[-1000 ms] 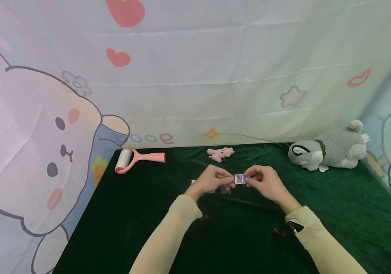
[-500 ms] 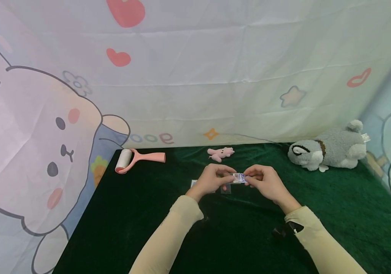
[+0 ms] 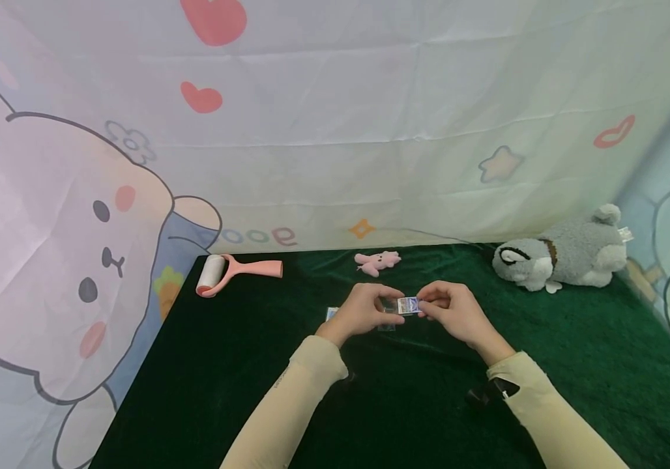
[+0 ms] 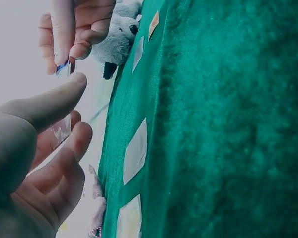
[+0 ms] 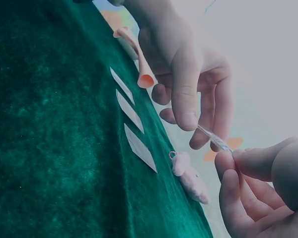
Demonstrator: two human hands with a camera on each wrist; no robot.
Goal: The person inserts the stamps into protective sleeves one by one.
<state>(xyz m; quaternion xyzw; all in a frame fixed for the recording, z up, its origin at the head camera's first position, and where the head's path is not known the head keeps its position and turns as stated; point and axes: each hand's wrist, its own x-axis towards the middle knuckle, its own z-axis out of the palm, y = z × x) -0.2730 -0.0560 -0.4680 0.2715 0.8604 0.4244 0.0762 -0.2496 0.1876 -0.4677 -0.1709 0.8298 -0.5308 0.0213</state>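
My right hand (image 3: 451, 311) pinches the right end of a small printed card in a clear sleeve (image 3: 408, 305) between thumb and fingers. The left hand (image 3: 364, 309) is at the other end, its thumb and index finger parted about the transparent part. In the right wrist view the sleeve (image 5: 216, 137) is nearly edge-on, close to the left thumb tip. Another clear sleeve (image 3: 386, 328) lies below the left hand. A flat card (image 3: 332, 313) is partly hidden behind the left wrist. Several flat pieces (image 4: 135, 152) lie on the green cloth in the left wrist view.
Dark green cloth (image 3: 405, 404) covers the table. A pink-handled lint roller (image 3: 253, 268) lies at the back left, a small pink plush (image 3: 378, 262) at the back middle, and a grey plush (image 3: 575, 254) at the back right. A printed curtain (image 3: 335, 130) hangs behind.
The left thumb and index finger have spread apart, uncovering the clear end of the sleeve. The card has shifted slightly left, while the right hand stays nearly still.
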